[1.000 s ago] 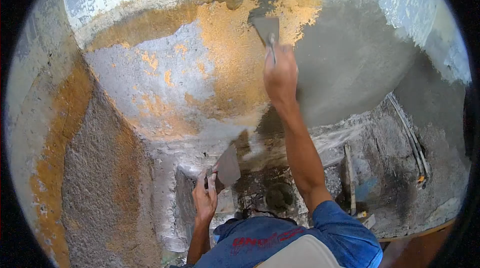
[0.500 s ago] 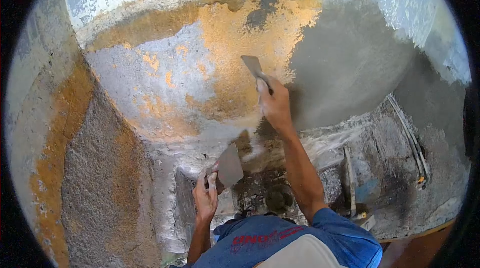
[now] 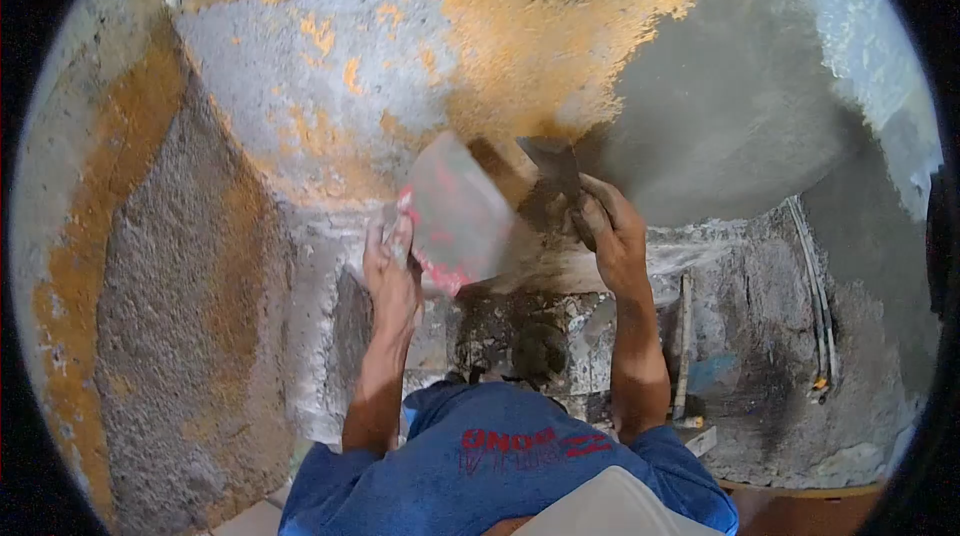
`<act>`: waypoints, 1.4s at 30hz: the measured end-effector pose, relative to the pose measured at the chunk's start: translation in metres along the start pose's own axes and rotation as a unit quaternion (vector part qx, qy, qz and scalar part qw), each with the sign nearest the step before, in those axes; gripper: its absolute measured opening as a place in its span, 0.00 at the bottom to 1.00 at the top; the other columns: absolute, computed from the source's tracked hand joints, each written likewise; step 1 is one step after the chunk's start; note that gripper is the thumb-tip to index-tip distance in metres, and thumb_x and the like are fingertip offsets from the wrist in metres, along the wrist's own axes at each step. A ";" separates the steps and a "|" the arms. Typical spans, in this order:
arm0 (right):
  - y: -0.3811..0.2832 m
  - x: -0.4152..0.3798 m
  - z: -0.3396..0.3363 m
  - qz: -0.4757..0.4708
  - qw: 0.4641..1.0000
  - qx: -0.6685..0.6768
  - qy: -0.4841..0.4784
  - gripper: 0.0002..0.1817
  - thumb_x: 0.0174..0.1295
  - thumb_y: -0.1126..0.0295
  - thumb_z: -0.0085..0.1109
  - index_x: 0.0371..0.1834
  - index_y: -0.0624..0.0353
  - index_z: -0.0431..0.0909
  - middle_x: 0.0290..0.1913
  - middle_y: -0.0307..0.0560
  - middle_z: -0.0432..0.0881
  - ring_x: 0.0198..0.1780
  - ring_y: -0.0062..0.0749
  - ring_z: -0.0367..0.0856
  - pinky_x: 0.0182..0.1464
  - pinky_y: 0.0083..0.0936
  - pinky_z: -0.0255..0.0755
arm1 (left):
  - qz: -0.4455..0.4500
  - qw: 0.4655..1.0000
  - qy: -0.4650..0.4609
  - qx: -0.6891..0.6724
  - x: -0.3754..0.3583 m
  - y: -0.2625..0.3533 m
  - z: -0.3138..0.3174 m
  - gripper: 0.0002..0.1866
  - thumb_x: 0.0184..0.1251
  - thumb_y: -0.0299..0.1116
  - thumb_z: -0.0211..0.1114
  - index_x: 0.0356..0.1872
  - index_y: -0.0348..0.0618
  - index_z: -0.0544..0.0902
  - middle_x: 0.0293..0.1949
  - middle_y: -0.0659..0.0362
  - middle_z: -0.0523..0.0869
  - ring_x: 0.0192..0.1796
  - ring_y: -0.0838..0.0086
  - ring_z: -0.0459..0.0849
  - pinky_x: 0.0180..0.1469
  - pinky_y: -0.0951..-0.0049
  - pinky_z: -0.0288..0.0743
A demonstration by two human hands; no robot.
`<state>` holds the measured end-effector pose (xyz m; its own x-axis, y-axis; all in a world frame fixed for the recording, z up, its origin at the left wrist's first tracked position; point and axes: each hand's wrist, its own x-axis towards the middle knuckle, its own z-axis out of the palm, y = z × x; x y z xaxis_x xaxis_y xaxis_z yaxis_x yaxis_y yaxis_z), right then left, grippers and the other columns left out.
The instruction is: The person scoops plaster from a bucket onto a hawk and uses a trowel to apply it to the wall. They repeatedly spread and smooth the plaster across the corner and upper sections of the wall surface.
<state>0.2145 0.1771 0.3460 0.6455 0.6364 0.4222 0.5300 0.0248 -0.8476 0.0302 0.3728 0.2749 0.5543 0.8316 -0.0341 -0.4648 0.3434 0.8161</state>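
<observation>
My left hand (image 3: 392, 248) is closed on a wide, flat grey plate (image 3: 460, 216) with pink-red marks, held tilted in front of the wall. The fingers of my right hand (image 3: 612, 226) are wrapped round the handle of a dark trowel (image 3: 552, 161). The trowel blade points up and left, just right of the plate, with a gap between them. Behind both tools is the wall, with an orange patch (image 3: 540, 46) and smooth grey plaster (image 3: 730, 106) to its right. The plate is a little blurred.
A rough grey wall section (image 3: 190, 316) stands at the left. On the right, two thin pipes (image 3: 815, 286) run down the wall, and a shorter pipe (image 3: 684, 346) stands nearer my right arm. A dark round spot (image 3: 540, 348) lies on the dirty surface below.
My left hand has risen with the plate, which now faces the view more broadly. My right hand has moved right and down with the trowel, nearer the plate. The view has tilted lower.
</observation>
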 end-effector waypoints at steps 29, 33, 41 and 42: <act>0.026 -0.040 -0.009 -0.062 0.996 -0.061 -0.033 0.17 0.70 0.81 0.59 0.61 0.63 0.83 0.53 0.51 0.85 0.56 0.39 0.84 0.61 0.30 0.77 | -0.105 0.974 -0.114 -0.166 -0.022 0.018 0.031 0.23 0.81 0.36 0.61 0.71 0.38 0.72 0.62 0.53 0.83 0.61 0.67 0.85 0.61 0.62 0.84; 0.009 -0.038 -0.011 -0.083 0.996 0.035 -0.002 0.17 0.70 0.81 0.59 0.61 0.63 0.83 0.53 0.50 0.85 0.55 0.38 0.84 0.59 0.29 0.77 | -0.112 0.972 -0.133 -0.157 -0.019 0.013 0.031 0.24 0.81 0.35 0.61 0.71 0.36 0.71 0.63 0.53 0.83 0.61 0.66 0.85 0.61 0.62 0.84; 0.014 -0.026 -0.006 -0.097 0.993 -0.050 -0.040 0.18 0.69 0.82 0.58 0.60 0.61 0.84 0.51 0.52 0.85 0.52 0.39 0.85 0.57 0.29 0.77 | -0.148 0.962 -0.139 -0.181 -0.021 0.007 0.031 0.25 0.80 0.35 0.63 0.71 0.35 0.70 0.60 0.53 0.84 0.58 0.69 0.87 0.56 0.69 0.86; 0.015 -0.029 -0.010 -0.102 0.993 -0.046 -0.047 0.18 0.69 0.82 0.58 0.60 0.61 0.84 0.51 0.52 0.85 0.52 0.39 0.85 0.57 0.29 0.77 | -0.141 0.964 -0.134 -0.183 -0.018 0.007 0.024 0.25 0.80 0.35 0.63 0.71 0.35 0.70 0.60 0.53 0.84 0.58 0.69 0.87 0.56 0.69 0.86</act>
<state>0.2096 0.1511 0.3243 0.4675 0.6946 0.5468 0.6958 0.0924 -0.7122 0.0337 0.3497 0.2955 0.8300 0.5567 -0.0348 -0.4546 0.7111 0.5363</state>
